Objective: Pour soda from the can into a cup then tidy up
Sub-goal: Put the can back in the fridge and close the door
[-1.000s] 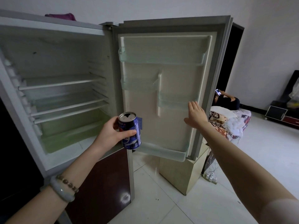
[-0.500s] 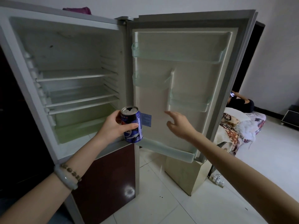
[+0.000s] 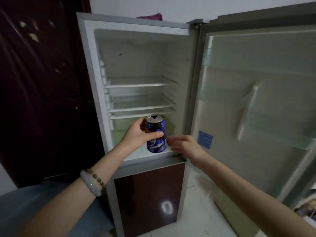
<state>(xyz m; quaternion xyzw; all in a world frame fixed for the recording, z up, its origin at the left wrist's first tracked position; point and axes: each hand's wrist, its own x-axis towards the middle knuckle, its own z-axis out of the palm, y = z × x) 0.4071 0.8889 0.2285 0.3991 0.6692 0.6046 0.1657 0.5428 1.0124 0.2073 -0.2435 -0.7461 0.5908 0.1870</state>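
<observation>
Now the left hand [image 3: 136, 136] reaches forward, fingers [image 3: 142, 120] and thumb wrapped round the can [image 3: 157, 142], which stands upright, opened top up, at the front ledge of the fridge [image 3: 93, 86]. The right hand [image 3: 185, 145], loosely spread and empty, is just beside the can; a moment ago it was near the door [image 3: 256, 79].

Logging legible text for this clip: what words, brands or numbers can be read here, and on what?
Nothing can be quoted.
Can in the left hand: white print near the top and a logo below, too blurred to read.
Blue sticker on the fridge door: print too small to read.
</observation>
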